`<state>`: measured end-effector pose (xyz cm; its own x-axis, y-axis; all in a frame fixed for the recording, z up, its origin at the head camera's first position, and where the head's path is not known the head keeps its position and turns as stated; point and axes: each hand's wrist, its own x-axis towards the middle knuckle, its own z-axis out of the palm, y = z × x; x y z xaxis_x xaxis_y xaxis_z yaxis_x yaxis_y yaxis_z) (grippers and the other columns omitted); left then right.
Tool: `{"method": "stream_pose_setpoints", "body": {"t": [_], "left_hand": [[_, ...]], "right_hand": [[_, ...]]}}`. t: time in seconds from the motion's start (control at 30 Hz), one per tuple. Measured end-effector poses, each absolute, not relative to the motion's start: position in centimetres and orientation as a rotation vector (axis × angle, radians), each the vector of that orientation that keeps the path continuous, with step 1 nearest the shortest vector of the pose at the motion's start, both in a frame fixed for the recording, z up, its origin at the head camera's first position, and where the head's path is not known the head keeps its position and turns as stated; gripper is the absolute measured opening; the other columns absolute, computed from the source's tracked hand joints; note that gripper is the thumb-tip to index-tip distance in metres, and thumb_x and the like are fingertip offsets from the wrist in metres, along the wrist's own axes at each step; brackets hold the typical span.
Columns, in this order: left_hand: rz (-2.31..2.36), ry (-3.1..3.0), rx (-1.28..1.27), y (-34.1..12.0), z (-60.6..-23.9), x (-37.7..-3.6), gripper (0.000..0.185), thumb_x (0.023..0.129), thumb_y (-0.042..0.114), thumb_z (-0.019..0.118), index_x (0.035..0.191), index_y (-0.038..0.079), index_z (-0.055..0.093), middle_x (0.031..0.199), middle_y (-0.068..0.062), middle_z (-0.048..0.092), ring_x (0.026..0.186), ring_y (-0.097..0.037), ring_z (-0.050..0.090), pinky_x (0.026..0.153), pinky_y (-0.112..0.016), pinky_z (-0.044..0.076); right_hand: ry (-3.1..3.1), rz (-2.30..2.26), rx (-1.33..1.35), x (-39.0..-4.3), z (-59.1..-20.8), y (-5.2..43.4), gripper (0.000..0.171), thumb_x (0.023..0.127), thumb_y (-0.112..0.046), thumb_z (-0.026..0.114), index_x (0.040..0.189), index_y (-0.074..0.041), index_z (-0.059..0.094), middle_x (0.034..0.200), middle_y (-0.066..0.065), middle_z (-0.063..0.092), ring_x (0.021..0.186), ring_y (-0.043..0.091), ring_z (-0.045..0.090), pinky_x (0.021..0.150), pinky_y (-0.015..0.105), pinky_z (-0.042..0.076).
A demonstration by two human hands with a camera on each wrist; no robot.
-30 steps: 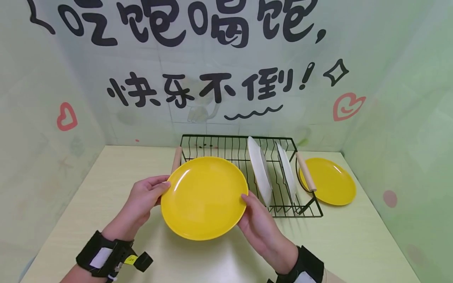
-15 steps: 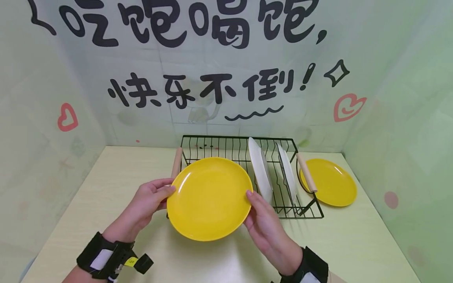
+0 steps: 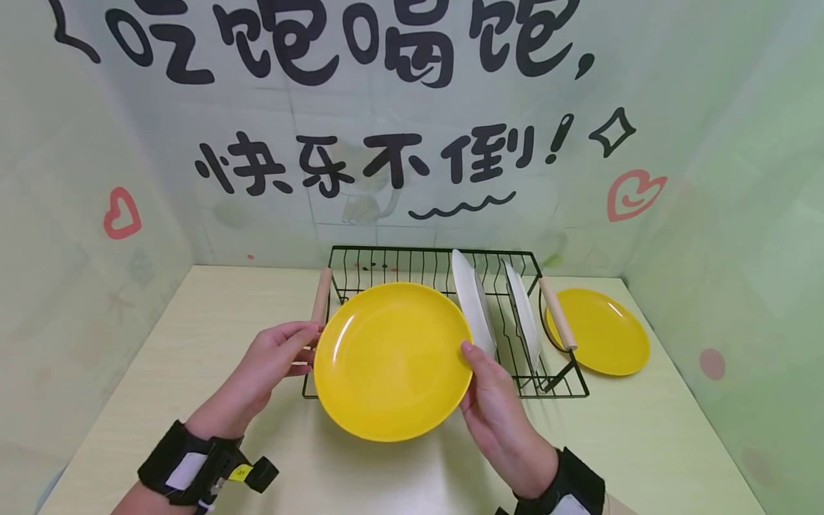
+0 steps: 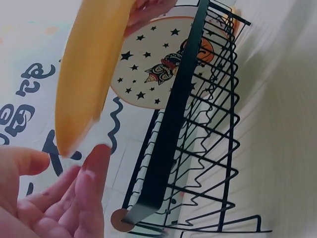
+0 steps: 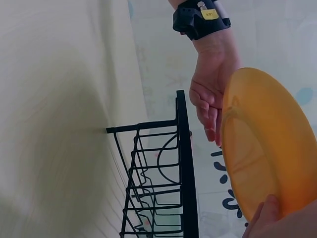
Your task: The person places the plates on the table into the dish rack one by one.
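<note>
Both hands gripped the yellow plate (image 3: pixel 393 361) by its rim, left hand (image 3: pixel 273 361) and right hand (image 3: pixel 496 404); since a second ago it'd shifted right, closer to the wire dish rack (image 3: pixel 553 383).

Black wire dish rack w/ wooden handles (image 3: pixel 425 272) sits at table's (image 3: pixel 644 443) back edge, centre. Two white plates (image 3: pixel 473 311) stand upright in rack's right half. Flat yellow plate (image 3: pixel 601 332) lies on table just right of rack, near back-right corner. Held round yellow plate (image 3: pixel 393 361) is in front of rack's left half, btwn left hand (image 3: pixel 270 365) & right hand (image 3: pixel 496 408).
</note>
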<state>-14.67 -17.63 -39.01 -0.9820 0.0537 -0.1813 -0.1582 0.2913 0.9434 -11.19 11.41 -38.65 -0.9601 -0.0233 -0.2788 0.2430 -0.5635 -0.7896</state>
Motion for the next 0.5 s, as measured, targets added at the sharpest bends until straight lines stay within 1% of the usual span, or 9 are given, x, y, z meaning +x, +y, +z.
{"method": "stream_pose_setpoints", "body": {"t": [0.1, 0.23, 0.4, 0.5], "left_hand": [[1.757, 2.436, -0.110, -17.9, -38.8, -15.0, 0.049, 0.097, 0.042, 0.049, 0.131, 0.008, 0.054, 0.112, -0.011, 0.065, 0.090, -0.016, 0.065, 0.080, -0.030, 0.054], [1.751, 2.515, -0.145, -18.1, -38.7, -15.5, 0.048, 0.098, 0.038, 0.048, 0.137, 0.009, 0.047, 0.121, -0.013, 0.062, 0.101, -0.020, 0.063, 0.086, -0.033, 0.052], [1.741, 2.608, -0.179, -18.2, -39.0, -16.3, 0.050, 0.098, 0.031, 0.049, 0.142, 0.009, 0.040, 0.133, -0.016, 0.050, 0.117, -0.030, 0.048, 0.099, -0.043, 0.044], [1.726, 2.632, -0.198, -18.4, -39.5, -17.0, 0.052, 0.098, 0.028, 0.049, 0.145, 0.010, 0.036, 0.139, -0.016, 0.043, 0.123, -0.033, 0.043, 0.102, -0.047, 0.041]], "right_hand": [[1.381, -2.628, 0.360, -11.2, -38.6, 11.5, 0.036, 0.096, -0.022, 0.055, 0.126, -0.001, 0.053, 0.107, 0.000, 0.066, 0.096, 0.010, 0.066, 0.084, 0.024, 0.053], [1.389, -2.617, 0.353, -11.2, -38.6, 11.6, 0.036, 0.096, -0.022, 0.055, 0.126, -0.001, 0.052, 0.107, 0.001, 0.066, 0.096, 0.011, 0.065, 0.084, 0.024, 0.054], [1.428, -2.582, 0.364, -11.0, -38.6, 11.7, 0.042, 0.095, -0.025, 0.056, 0.128, 0.001, 0.051, 0.104, 0.001, 0.067, 0.093, 0.010, 0.066, 0.080, 0.023, 0.055], [1.456, -2.552, 0.357, -10.9, -38.7, 11.8, 0.048, 0.094, -0.028, 0.058, 0.130, 0.002, 0.049, 0.104, 0.001, 0.067, 0.092, 0.010, 0.066, 0.079, 0.023, 0.055]]}}
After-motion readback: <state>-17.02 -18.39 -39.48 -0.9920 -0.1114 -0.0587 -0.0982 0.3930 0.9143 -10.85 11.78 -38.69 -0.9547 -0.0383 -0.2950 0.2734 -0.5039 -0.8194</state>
